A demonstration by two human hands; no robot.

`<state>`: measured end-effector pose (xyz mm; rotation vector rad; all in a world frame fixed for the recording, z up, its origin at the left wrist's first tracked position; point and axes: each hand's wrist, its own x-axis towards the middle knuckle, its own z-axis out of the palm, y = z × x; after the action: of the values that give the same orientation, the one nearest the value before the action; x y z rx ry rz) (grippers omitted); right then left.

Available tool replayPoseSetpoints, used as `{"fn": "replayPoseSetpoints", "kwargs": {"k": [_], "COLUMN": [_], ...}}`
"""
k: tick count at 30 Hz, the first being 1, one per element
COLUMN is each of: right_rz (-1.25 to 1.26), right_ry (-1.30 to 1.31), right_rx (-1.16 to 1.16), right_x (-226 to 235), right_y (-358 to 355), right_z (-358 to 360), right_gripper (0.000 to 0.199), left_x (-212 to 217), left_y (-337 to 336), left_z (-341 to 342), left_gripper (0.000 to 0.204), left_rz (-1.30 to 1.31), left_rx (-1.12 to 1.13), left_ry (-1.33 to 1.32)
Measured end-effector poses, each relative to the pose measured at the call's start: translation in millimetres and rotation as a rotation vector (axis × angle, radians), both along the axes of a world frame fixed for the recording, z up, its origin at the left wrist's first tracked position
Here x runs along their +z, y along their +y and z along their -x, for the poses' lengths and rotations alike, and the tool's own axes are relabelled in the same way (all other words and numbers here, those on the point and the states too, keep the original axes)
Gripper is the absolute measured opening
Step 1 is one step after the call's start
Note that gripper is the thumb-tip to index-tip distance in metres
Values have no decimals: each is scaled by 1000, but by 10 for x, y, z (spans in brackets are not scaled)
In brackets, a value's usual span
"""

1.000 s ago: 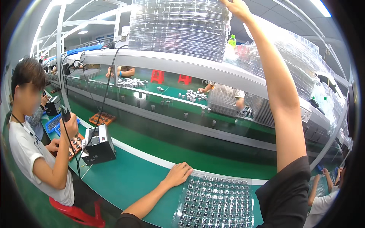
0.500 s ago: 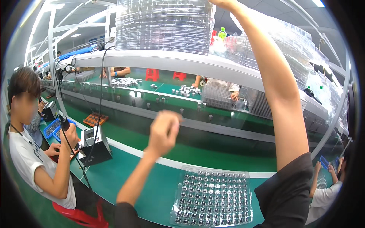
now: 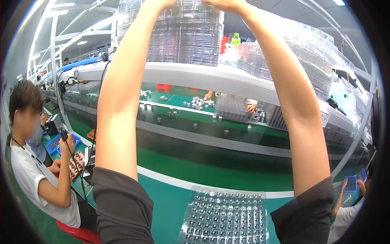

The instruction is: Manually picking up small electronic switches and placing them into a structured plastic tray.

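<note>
Clear plastic trays (image 3: 185,44) stand stacked; the left hand (image 3: 161,3) and right hand (image 3: 228,5) are raised near them, finger spread and hold impossible to tell.

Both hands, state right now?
Left hand: up at the stack of clear trays, cut off by the picture's top edge; open or closed can't be told.
Right hand: also up there, partly cut off; grip can't be told.

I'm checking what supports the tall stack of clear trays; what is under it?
Under the tall stack of clear trays, a pale grey shelf shows its front edge. The shelf's top directly below is covered, and the left forearm hides part of that edge.
</note>
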<state>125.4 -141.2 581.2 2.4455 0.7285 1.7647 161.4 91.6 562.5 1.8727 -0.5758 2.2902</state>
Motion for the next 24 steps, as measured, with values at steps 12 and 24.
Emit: {"fn": "replayPoseSetpoints", "kwargs": {"k": [12, 24], "right_rz": [17, -90], "right_ry": [13, 168], "right_rx": [115, 65], "right_x": [-157, -258], "right_y": [-180, -241], "right_z": [-193, 62], "right_gripper": [61, 58], "left_x": [-127, -11], "left_y": [425, 597], "left_z": [-440, -186], "left_gripper": [32, 24], "left_rz": [-116, -561], "left_rx": [146, -766], "left_ry": [176, 292]}}
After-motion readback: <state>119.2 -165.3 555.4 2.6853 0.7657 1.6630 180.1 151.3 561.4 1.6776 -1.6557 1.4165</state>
